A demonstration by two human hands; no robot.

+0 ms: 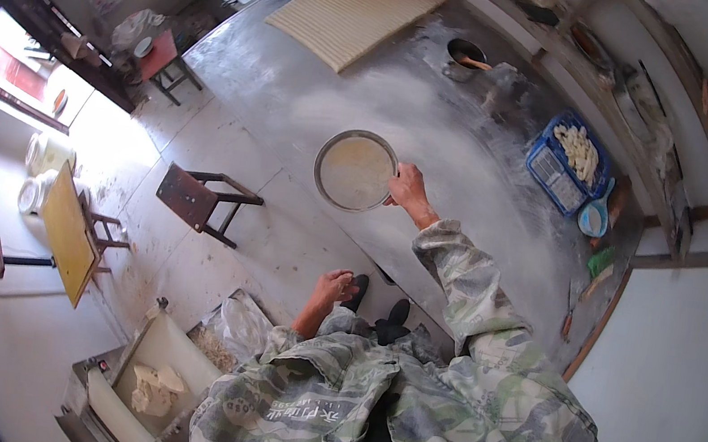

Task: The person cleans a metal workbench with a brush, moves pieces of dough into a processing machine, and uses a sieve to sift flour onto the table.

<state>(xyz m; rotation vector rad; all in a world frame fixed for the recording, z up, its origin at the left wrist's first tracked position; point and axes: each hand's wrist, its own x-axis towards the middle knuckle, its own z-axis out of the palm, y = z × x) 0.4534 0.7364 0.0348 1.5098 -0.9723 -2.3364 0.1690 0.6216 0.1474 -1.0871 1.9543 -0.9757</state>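
Observation:
My right hand (410, 187) is closed on the rim of a round sieve (356, 171) with a metal edge and a pale, beige inside. The sieve is above the near left edge of a large grey worktable (475, 193) that is dusted with white flour (371, 101). Low on the left, away from the table, my left hand (331, 290) hangs above the floor with its fingers loosely curled in. Nothing shows in that hand.
A ridged pale dough sheet (356, 11) lies at the table's far end. Along the right are a pot (464, 60), a blue basket of dough pieces (572, 161) and a blue scoop (593, 218). On the left stand a stool (194, 197) and a machine holding dough (156, 390).

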